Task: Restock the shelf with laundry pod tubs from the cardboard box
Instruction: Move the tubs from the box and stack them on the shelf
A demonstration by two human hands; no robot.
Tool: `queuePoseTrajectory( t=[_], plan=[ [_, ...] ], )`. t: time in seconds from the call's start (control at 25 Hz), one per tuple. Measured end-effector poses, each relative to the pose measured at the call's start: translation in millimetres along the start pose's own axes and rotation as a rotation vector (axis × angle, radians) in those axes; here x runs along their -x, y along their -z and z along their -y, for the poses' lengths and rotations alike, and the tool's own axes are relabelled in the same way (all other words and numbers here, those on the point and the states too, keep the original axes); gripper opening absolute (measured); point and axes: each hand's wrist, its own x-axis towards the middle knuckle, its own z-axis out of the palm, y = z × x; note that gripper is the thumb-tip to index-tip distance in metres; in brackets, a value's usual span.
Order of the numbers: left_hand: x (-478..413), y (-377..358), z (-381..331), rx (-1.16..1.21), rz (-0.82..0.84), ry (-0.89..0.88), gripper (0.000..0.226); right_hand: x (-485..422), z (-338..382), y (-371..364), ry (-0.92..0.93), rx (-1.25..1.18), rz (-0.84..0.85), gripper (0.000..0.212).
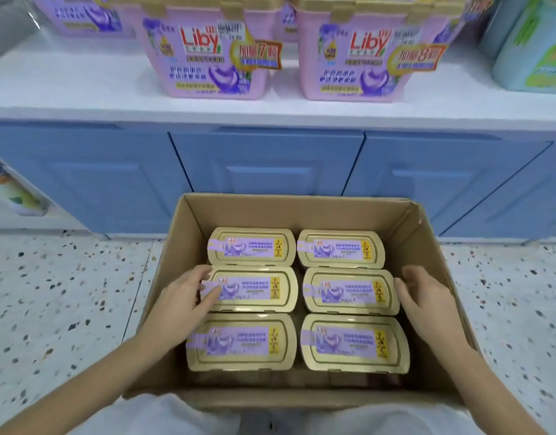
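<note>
An open cardboard box [427, 246] sits on the floor below me, holding several laundry pod tubs with gold lids and purple labels, in two columns. My left hand [185, 293] rests with its fingers apart on the left end of the middle-left tub [254, 290]. My right hand [424, 293] hovers, fingers spread, at the right end of the middle-right tub [349, 291], holding nothing. On the white shelf [82, 89] above stand two pink Liby tubs [207, 58] [371, 58], with more behind them.
Blue cabinet doors [264, 164] run under the shelf. Teal detergent packs [534, 45] stand at the shelf's right end. A bottle [13, 193] shows on a low shelf at the left. Speckled terrazzo floor [66, 293] surrounds the box.
</note>
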Motion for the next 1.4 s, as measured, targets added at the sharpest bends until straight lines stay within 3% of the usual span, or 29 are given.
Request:
queuePoseTrajectory(
  t=[0.2,0.32,0.44,0.6,0.8,0.96,1.12,1.4],
  plan=[
    [-22,-26,10,-0.177,0.174,0.236,0.058,-14,-15,-38,-0.159,0.176,0.240,0.052],
    [-31,-46,21,-0.197,0.202,0.338,0.068,-23,-18,-50,-0.195,0.238,0.314,0.050],
    [-36,-62,30,-0.103,0.206,0.505,0.078,-26,-27,-60,-0.401,-0.002,0.363,0.053],
    [-37,-75,41,0.124,0.208,0.631,0.057,-28,-38,-68,-0.542,-0.237,0.339,0.047],
    [-40,-80,49,0.465,0.106,0.715,0.036,-29,-35,-65,-0.461,-0.230,0.320,0.036],
    [-38,-74,45,0.425,0.078,0.692,0.034,-28,-30,-59,-0.377,-0.162,0.268,0.037],
    [-32,-57,32,0.239,-0.020,0.517,0.035,-23,-24,-45,-0.281,-0.086,0.175,0.036],
    [-16,-3,-2,0.235,-0.208,0.322,0.036,-8,-3,-2,-0.194,-0.074,0.014,0.042]
  ],
)
